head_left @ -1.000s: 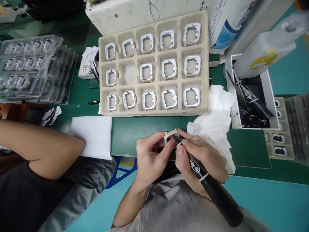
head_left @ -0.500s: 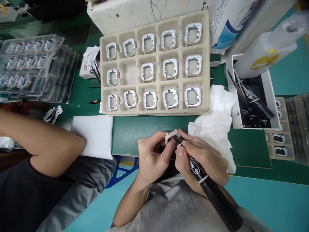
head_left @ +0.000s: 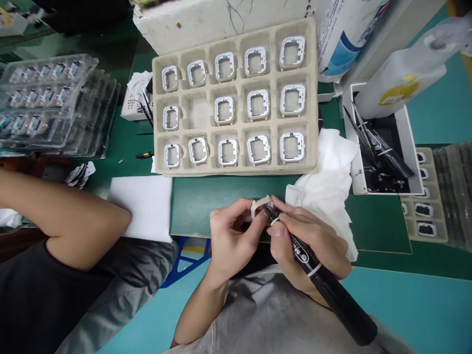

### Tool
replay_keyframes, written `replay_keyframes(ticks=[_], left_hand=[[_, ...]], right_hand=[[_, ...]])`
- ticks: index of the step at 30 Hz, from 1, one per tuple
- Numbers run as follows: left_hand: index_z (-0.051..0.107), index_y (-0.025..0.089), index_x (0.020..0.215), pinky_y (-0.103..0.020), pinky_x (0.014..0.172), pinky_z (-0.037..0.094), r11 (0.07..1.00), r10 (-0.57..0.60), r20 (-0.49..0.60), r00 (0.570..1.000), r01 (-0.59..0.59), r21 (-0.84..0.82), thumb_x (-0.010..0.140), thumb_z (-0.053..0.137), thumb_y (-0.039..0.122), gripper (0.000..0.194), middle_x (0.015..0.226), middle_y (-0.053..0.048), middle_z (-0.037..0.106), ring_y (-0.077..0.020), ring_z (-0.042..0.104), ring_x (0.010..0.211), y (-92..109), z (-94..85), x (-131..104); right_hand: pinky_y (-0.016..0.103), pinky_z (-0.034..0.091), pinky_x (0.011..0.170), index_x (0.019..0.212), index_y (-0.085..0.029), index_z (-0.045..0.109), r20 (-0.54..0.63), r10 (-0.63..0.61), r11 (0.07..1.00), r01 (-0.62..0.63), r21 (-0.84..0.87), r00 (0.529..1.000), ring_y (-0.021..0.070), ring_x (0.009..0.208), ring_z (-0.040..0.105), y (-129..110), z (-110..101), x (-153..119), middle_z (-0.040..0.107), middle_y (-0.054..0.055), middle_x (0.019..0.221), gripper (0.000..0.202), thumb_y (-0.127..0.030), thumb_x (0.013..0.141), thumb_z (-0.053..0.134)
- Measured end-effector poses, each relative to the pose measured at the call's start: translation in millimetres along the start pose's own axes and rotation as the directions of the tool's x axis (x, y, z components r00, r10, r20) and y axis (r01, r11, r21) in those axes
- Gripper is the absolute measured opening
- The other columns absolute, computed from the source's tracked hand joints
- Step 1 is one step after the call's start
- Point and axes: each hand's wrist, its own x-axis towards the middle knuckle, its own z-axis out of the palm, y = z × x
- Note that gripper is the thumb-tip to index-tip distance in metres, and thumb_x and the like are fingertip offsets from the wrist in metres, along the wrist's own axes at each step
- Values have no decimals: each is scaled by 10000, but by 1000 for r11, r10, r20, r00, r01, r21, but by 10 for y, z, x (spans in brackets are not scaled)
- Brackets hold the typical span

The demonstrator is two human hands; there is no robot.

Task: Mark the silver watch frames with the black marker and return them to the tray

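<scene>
Between thumb and fingers, my left hand [head_left: 234, 238] grips a small pale watch-case frame [head_left: 261, 202], held on edge above the table's front edge. My right hand [head_left: 313, 238] is closed around a black marker pen [head_left: 328, 287] with white bands and lettering. The marker's tip end meets the inside of the frame; the exact contact point is hidden by my fingers. Beyond my hands lies a beige moulded tray [head_left: 206, 173] with similar white frames in its pockets. One middle-row pocket holds no frame.
A crumpled white cloth [head_left: 334, 172] lies right of the tray. Further right, a white box [head_left: 359, 184] holds tweezers, another marker and a bottle [head_left: 401, 83]. At left are a white foam pad [head_left: 151, 206], stacked clear trays [head_left: 73, 118] and another person's arm [head_left: 73, 211].
The marker has swung slightly, its rear end moving a little to the right. Both hands keep their grip, and the view has shifted slightly.
</scene>
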Motion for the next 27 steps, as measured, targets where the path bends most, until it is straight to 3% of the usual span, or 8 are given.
replay_keyframes(ticks=[6,10,17,24,27], left_hand=[[784,178,785,-180,559,460,1000,-4,-14,1000,4,25,903,917,163,179,638,51,665,-84,520,578,-18,0,-19],[769,176,767,-186,544,442,999,-6,-25,1000,8,44,897,920,183,200,622,54,630,-81,487,564,-4,5,-20],[785,181,791,-188,559,466,999,-2,-15,1000,2,35,905,919,184,176,640,43,672,-91,522,578,-18,-7,-10],[793,181,791,-190,543,452,998,18,-14,1000,-17,57,919,918,200,180,627,43,665,-90,504,569,-7,-10,-30],[798,177,792,-192,549,474,997,25,-14,1000,-24,72,928,914,218,183,638,33,694,-94,547,564,-12,-4,-30]], right_hand=[[343,811,940,1131,-111,775,-50,2,1000,-3,-28,999,296,1034,906,-9,65,-22,852,95,938,128,-9,1062,739],[390,822,941,1197,-114,762,40,-7,1000,8,-21,999,309,1040,904,-12,34,-10,856,100,950,195,12,1049,744],[358,816,946,1159,-104,768,7,-12,1000,13,-15,1000,302,1050,904,-3,4,-5,847,100,933,152,6,1057,741],[355,816,919,1166,-91,764,49,10,1000,-9,-14,999,305,1055,904,-16,-13,11,852,110,941,145,10,1063,750],[345,818,883,1129,-122,773,-49,13,1000,-14,-24,999,295,999,909,-8,48,0,845,82,901,127,-14,1072,742]])
